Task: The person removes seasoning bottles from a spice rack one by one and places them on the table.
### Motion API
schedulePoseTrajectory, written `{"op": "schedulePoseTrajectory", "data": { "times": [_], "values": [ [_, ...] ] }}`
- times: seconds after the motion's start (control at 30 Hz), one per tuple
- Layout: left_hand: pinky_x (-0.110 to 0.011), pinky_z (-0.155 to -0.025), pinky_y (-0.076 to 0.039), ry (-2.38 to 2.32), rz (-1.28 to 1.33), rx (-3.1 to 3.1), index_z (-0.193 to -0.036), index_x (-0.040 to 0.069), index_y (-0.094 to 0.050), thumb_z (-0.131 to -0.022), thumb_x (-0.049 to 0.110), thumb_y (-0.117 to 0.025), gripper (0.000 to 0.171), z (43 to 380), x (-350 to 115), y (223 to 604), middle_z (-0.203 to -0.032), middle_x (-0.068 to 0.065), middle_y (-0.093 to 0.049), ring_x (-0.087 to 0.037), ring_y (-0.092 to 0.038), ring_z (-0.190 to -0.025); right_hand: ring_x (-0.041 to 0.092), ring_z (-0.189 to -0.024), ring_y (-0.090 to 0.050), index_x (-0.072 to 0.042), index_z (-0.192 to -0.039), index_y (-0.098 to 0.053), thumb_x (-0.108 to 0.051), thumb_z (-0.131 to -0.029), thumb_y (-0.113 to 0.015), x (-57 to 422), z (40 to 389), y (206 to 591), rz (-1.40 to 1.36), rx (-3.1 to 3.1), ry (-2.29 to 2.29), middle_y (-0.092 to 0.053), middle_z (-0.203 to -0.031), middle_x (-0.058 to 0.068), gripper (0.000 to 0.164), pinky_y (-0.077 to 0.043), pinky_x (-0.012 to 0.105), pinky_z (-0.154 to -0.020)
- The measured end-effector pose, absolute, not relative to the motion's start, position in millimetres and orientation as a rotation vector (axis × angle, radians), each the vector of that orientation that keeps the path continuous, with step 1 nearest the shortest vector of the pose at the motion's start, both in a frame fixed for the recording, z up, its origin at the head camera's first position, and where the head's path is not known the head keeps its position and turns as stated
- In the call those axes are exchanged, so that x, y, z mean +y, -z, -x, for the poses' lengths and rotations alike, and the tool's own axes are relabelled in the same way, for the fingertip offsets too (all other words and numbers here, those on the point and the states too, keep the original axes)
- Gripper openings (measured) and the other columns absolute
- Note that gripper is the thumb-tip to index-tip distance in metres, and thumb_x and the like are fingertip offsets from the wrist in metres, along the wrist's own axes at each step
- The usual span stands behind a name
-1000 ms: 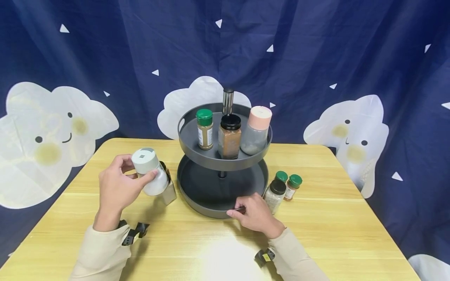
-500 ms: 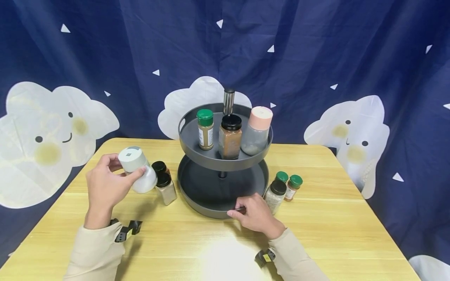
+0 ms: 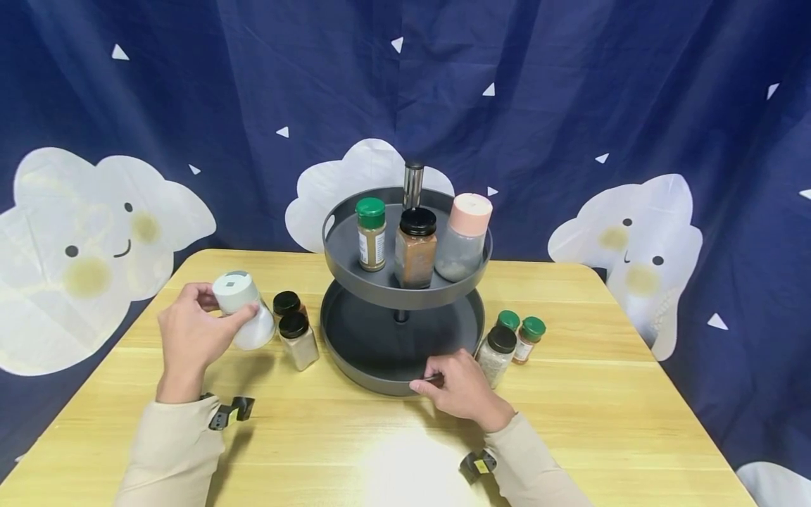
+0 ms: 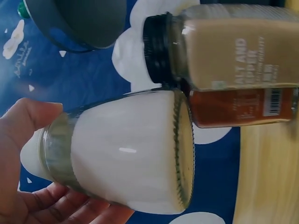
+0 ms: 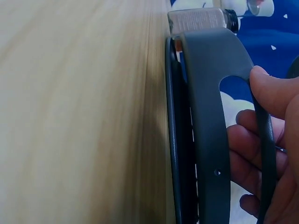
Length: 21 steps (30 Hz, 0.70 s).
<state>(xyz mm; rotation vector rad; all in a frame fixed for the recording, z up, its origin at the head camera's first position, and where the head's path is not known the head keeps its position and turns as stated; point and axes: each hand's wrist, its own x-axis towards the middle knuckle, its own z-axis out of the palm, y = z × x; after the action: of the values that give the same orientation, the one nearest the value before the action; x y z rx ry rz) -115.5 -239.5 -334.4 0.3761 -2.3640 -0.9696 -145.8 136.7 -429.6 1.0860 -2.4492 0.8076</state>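
My left hand (image 3: 198,336) holds a glass jar (image 3: 256,329) by its upper part, thumb and fingers on opposite sides near the white lid. White contents fill most of this jar (image 4: 126,151), which leans slightly, left of two black-lidded spice jars. Of that pair, the nearer is beige (image 3: 300,345) and the one behind is reddish-brown (image 4: 243,108). My right hand (image 3: 461,386) grips the front rim of the lower tier on a dark grey two-tier turntable (image 3: 374,384). In the right wrist view, its fingers pass through the handle cutout in the rim (image 5: 208,116).
The upper tier (image 3: 380,292) carries a green-capped spice bottle (image 3: 371,239), a black-lidded brown jar (image 3: 415,253) and a pink-lidded jar (image 3: 461,243). Right of the turntable stand a black-lidded jar (image 3: 494,359) and two green-capped bottles (image 3: 527,341). A navy curtain (image 3: 266,77) hangs behind the table.
My left hand has carried the white-lidded jar left, uncovering the two black-lidded spice jars, with only a slight shift in the last half second. The right hand stays on the turntable rim.
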Motion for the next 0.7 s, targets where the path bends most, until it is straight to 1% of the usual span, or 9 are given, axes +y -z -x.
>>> {"op": "schedulePoseTrajectory", "data": {
  "times": [0.13, 0.27, 0.53, 0.7],
  "values": [
    [-0.044, -0.081, -0.037, 0.940, -0.371, -2.425, -0.107, -0.007, -0.054, -0.070, 0.031, -0.079, 0.059, 119, -244, 341, -0.096, -0.025, -0.064, -0.037, -0.058, -0.093, -0.004, -0.045, -0.034, -0.026, -0.056, -0.049, -0.034, -0.075, -0.077, 137, 146, 430, -1.087, -2.443, -0.812, -0.039, -0.049, -0.019, 0.035, -0.031, 0.016, -0.046],
    [-0.044, -0.076, -0.039, 0.926, -0.365, -2.480, -0.108, -0.008, -0.052, -0.069, 0.033, -0.079, 0.062, 122, -246, 347, -0.097, -0.026, -0.063, -0.038, -0.056, -0.093, -0.004, -0.045, -0.034, -0.025, -0.055, -0.049, -0.034, -0.075, -0.077, 136, 146, 430, -1.091, -2.434, -0.825, -0.039, -0.049, -0.019, 0.035, -0.032, 0.016, -0.047],
    [-0.046, -0.077, -0.041, 0.938, -0.400, -2.541, -0.112, -0.006, -0.049, -0.071, 0.036, -0.079, 0.066, 127, -251, 355, -0.099, -0.024, -0.060, -0.039, -0.054, -0.092, -0.004, -0.045, -0.034, -0.025, -0.055, -0.049, -0.034, -0.074, -0.077, 137, 146, 430, -1.088, -2.437, -0.823, -0.038, -0.049, -0.019, 0.035, -0.031, 0.015, -0.046],
    [-0.052, -0.080, -0.043, 0.939, -0.374, -2.575, -0.119, -0.006, -0.047, -0.072, 0.034, -0.077, 0.068, 130, -253, 361, -0.102, -0.029, -0.062, -0.042, -0.054, -0.095, -0.004, -0.045, -0.033, -0.025, -0.055, -0.049, -0.035, -0.074, -0.077, 137, 147, 430, -1.087, -2.439, -0.824, -0.037, -0.049, -0.019, 0.035, -0.030, 0.015, -0.045]
  ]
}}
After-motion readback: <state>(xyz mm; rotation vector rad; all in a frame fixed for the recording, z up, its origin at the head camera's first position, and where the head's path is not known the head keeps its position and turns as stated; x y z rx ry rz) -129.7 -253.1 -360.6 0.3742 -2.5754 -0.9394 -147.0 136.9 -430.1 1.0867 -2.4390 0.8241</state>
